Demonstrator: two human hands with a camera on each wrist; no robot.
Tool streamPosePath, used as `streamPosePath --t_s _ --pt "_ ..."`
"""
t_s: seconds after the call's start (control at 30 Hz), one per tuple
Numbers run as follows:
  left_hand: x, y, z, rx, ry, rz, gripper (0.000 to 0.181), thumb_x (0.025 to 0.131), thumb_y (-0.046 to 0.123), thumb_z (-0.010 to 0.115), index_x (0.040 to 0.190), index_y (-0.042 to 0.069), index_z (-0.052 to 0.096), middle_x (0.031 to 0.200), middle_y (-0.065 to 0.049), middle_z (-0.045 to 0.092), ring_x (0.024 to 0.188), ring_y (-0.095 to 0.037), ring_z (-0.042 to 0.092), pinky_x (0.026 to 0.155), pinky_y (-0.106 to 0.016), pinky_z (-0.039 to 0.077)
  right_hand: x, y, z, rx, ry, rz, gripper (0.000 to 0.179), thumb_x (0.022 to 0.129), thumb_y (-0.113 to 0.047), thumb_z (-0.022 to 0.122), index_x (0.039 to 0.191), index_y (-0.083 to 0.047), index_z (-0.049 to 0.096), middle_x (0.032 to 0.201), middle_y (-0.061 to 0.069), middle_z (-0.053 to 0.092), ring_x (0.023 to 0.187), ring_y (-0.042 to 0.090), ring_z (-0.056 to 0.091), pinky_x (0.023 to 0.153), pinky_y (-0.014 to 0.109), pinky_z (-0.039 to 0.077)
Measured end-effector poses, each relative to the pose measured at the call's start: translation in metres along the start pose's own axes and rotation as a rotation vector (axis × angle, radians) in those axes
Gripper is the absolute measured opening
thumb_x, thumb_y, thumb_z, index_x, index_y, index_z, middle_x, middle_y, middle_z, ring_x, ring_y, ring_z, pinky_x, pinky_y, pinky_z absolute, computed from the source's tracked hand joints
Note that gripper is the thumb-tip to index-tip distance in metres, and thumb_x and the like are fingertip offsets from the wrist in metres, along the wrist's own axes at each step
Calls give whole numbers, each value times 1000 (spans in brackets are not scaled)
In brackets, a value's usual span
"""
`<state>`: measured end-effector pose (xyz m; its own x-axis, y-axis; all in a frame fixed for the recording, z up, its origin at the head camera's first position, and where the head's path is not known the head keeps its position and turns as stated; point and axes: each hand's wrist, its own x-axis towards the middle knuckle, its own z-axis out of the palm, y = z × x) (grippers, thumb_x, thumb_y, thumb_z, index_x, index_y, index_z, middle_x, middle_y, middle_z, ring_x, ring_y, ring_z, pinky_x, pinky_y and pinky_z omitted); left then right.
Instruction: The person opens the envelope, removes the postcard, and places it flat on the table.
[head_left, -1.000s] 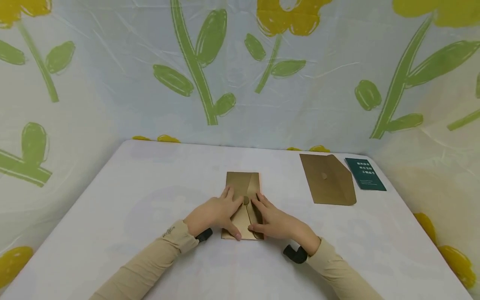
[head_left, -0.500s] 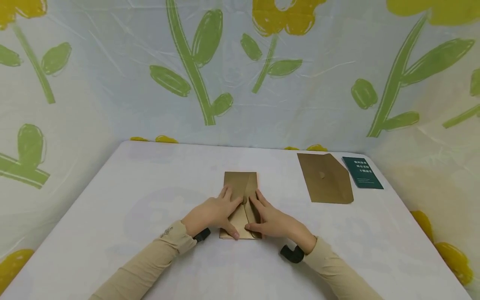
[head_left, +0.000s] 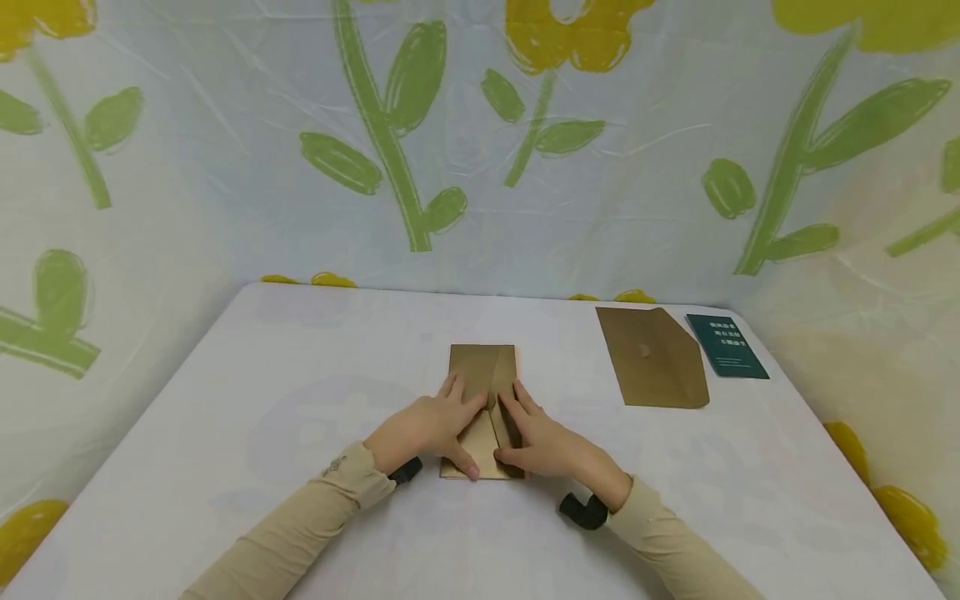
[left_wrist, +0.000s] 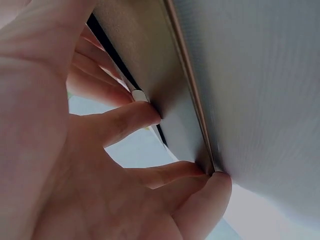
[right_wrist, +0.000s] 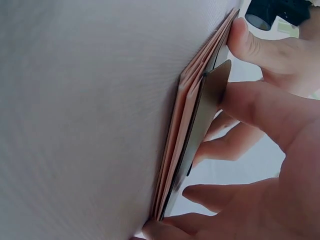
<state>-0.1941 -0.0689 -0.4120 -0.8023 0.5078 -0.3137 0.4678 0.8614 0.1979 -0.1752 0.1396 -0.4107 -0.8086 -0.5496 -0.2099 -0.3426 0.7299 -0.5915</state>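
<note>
A gold-brown paper envelope (head_left: 474,360) lies upright before me on the white table, its flap edges meeting along a slanting seam. My left hand (head_left: 431,429) rests on its left half, fingers spread, with the index fingertip over part of a small round tab (head_left: 491,402) and the thumb at the near edge. On the right side, my right hand (head_left: 555,442) touches the envelope with extended fingers; its thumb is at a slightly raised flap (right_wrist: 212,92). Folded pink layers (right_wrist: 182,105) show along the envelope's side in the right wrist view.
Toward the back right, a second brown envelope (head_left: 656,367) lies flat with its pointed flap to the right. Beside it is a dark green card (head_left: 727,346) with white print. A flower-patterned cloth (head_left: 637,192) hangs behind the table.
The left index fingertip has shifted slightly onto the round tab, covering more of it. The head view moved a little; otherwise hands and envelope stay in place.
</note>
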Motion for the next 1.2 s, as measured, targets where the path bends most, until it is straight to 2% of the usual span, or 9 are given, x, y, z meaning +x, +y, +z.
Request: streamPosePath --t_s 0.23,0.43,0.53,0.7,0.93,1.1,1.2 --pt "-1 1 -2 2 -6 -5 119 66 68 77 158 13 26 162 -27 5 150 -38 3 96 -46 50 1 0 -1 10 -23 18 84 94 -27 61 159 -5 13 164 19 -9 149 38 12 111 54 31" --pt "-1 2 -3 13 -3 -6 120 65 69 77 158 13 27 162 -27 4 150 -38 3 94 -45 51 0 3 -8 87 -48 12 94 90 -22 58 160 -9 -2 163 18 -15 148 35 14 111 51 31" --pt "-1 1 -3 0 9 5 117 65 69 78 158 17 28 161 -29 5 150 -40 5 93 -46 52 -1 6 -14 103 -45 -4 96 89 -20 58 159 -9 -7 163 20 -15 150 34 6 114 53 26" --pt "0 -1 -1 -26 2 3 115 65 67 79 159 25 26 161 -28 4 149 -40 6 91 -47 52 -3 9 -24 90 -39 -38 97 90 -17 59 158 -6 -9 162 23 -16 150 37 1 115 56 23" --pt "0 -1 1 -5 10 12 115 65 68 77 159 26 26 161 -28 6 149 -41 7 91 -46 52 -6 11 -33 62 -4 -66 96 89 -5 64 156 4 -3 161 22 -20 149 40 4 114 55 24" --pt "0 -2 2 9 28 27 115 65 69 77 159 26 26 160 -30 7 148 -44 8 103 -52 43 -6 15 -36 -21 61 -94 93 84 -1 72 152 14 10 162 24 -14 149 43 1 114 62 14" --pt "0 -1 2 13 27 28 115 66 69 77 159 26 25 161 -29 6 148 -44 8 109 -55 35 -3 21 -36 -60 71 -104 90 83 -2 74 150 17 17 162 27 -7 149 43 -2 114 64 7"
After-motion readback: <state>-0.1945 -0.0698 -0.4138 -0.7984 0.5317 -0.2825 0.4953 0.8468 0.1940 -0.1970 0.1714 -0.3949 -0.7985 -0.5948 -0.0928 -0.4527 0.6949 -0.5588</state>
